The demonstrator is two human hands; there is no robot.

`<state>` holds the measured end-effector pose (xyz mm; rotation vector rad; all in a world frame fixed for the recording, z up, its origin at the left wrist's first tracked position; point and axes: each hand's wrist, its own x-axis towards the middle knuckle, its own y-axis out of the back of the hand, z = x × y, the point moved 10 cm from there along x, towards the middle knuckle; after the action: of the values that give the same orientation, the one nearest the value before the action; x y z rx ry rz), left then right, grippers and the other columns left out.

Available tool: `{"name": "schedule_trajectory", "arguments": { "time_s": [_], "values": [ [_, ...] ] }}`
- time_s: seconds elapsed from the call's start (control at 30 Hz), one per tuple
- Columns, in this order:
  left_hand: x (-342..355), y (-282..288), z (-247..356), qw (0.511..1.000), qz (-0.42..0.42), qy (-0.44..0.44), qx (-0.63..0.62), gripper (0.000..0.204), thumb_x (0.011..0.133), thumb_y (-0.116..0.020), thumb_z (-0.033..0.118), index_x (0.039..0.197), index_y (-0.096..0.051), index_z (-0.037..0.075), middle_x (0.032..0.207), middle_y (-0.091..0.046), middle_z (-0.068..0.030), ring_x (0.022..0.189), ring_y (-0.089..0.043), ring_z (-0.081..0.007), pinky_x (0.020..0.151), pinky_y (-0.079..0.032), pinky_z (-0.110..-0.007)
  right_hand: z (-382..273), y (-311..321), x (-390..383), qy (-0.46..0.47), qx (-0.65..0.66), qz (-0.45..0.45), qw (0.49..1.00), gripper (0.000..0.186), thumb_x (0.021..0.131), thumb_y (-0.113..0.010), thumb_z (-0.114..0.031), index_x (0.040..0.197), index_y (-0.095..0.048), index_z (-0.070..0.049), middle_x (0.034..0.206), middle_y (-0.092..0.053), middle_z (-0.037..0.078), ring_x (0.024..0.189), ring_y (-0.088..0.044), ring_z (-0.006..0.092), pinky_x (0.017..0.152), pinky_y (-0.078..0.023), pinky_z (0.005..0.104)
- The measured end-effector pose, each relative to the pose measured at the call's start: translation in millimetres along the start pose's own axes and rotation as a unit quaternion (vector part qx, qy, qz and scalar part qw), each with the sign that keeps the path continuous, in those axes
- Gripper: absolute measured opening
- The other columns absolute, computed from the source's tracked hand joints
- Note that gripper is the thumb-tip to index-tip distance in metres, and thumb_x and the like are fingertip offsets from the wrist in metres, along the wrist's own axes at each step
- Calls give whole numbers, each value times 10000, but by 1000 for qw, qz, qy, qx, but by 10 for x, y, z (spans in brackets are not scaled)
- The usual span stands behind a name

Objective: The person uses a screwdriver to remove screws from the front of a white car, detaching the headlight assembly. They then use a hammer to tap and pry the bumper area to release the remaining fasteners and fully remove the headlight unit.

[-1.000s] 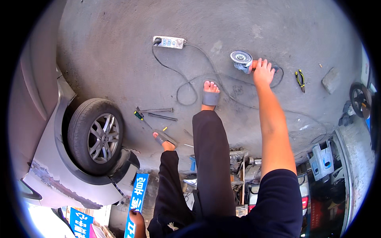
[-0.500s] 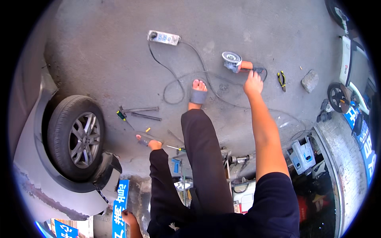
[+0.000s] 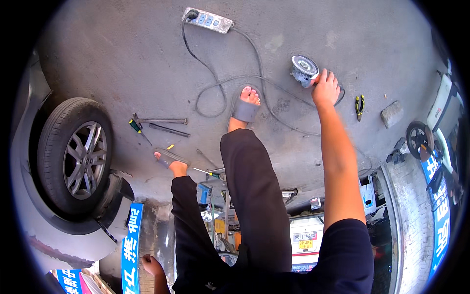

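Observation:
My right hand [image 3: 326,89] is at the angle grinder [image 3: 304,70], its fingers wrapped over the orange body behind the grey head and disc. The hand hides most of that body. A dark cord comes out beside my wrist. Whether the grinder is off the floor I cannot tell. At the lower left my left hand [image 3: 153,266] hangs by my leg, fingers curled in, with nothing visible in them. Right of the grinder lie yellow-and-black pliers [image 3: 360,108] and a grey stone block [image 3: 391,114].
A power strip [image 3: 208,19] with a plug in it lies ahead, its cable [image 3: 215,78] looping past my foot. A hammer [image 3: 161,120], a dark bar [image 3: 169,130] and screwdrivers [image 3: 135,126] lie near the car wheel [image 3: 81,159] on the left. A scooter [image 3: 438,105] stands far right.
My right hand has moved from the grinder's rear end forward over its body and closed round it. The view has shifted, and my left hand shows more fully.

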<state>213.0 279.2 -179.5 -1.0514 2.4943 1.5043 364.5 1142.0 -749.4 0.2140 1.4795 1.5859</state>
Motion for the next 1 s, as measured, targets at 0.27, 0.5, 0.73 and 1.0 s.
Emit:
{"name": "schedule_trajectory", "arguments": {
  "time_s": [0.27,0.5,0.73,1.0],
  "values": [
    [220,91,-167,994,-6,-73,-80,190,775,-559,24,944,-635,-20,864,-647,-162,793,-614,-300,731,-495,-392,500,637,-2447,-166,258,-215,927,680,747,-744,-218,1358,-467,-107,1301,-533,183,1122,-591,392,923,-502,481],
    [957,101,-409,936,-15,-123,-328,222,842,-542,49,1022,-635,-41,908,-644,-147,773,-607,-237,728,-502,-354,683,1241,-5554,-365,444,-223,787,545,746,-733,-241,1225,-595,-21,1007,-696,189,938,-675,290,759,-545,395],
    [1344,376,-619,826,51,-248,-503,160,848,-571,43,972,-641,-28,895,-657,-135,823,-628,-236,787,-503,-337,-126,2098,-7145,-339,602,-109,715,471,841,-696,-187,1257,-567,-9,1209,-614,175,962,-643,273,623,-594,405],
    [1794,856,-2376,742,138,-180,-631,150,830,-597,45,956,-670,11,873,-667,-110,768,-643,-198,745,-520,-322,-867,3640,-7504,-188,583,-20,790,447,883,-658,-182,1277,-542,-4,1170,-634,185,820,-648,226,587,-571,331]
  ]
}}
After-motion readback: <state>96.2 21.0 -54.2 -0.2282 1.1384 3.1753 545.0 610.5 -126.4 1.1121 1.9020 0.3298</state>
